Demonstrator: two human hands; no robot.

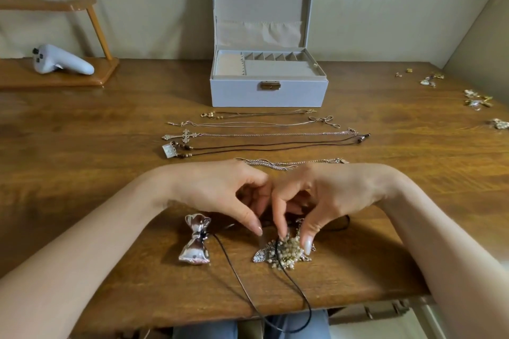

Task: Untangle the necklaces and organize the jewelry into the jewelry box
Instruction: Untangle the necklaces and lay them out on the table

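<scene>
A tangled clump of pearl beads and silver chain [286, 252] lies near the table's front edge. My left hand [220, 190] and my right hand [330, 192] hover over it with curled fingers, their fingertips pinching at the tangle. A black cord [237, 275] runs from a shiny silver bow pendant [195, 239] through the clump and hangs off the edge. Several straightened necklaces [261, 135] lie in rows behind my hands. The grey jewelry box [268, 91] stands open at the back, its compartments showing nothing inside.
Small earrings and charms [476, 99] are scattered at the far right of the wooden table [82, 146]. A grey controller [59, 60] rests on a wooden stand at the back left. A wall closes in on the right.
</scene>
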